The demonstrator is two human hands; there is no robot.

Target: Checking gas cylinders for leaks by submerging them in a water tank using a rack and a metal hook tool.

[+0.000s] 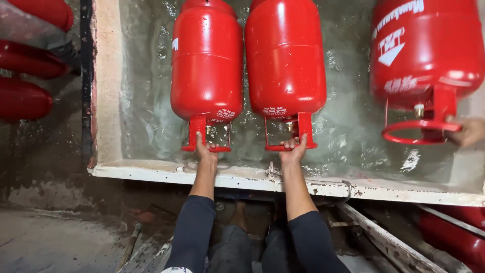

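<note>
Down in a water-filled trough (108, 101) with pale, worn walls, two red gas cylinders float or stand side by side, almost touching along their flanks. Each of the person's hands grips one of them by the ring at its top end. The left hand (204, 149) is closed around the red collar ring of the left cylinder (207, 60), fingers curled over the bar, the forearm reaching straight out over the trough's front rim. The right hand (294, 149) is closed the same way on the collar ring of the right cylinder (285, 55), just beside the first. Both arms wear dark sleeves pushed back to the forearm. Off to the right, well apart from the pair, a third red cylinder (427, 50) with white markings lies in the same trough, and another person's hand (470, 131) holds its ring at the picture's edge (only the fingers show). More red cylinders (28, 60) are stacked at the far left, outside the trough wall, and one more lies low at the right (454, 240). The water surface looks foamy and greenish around the cylinders.
</note>
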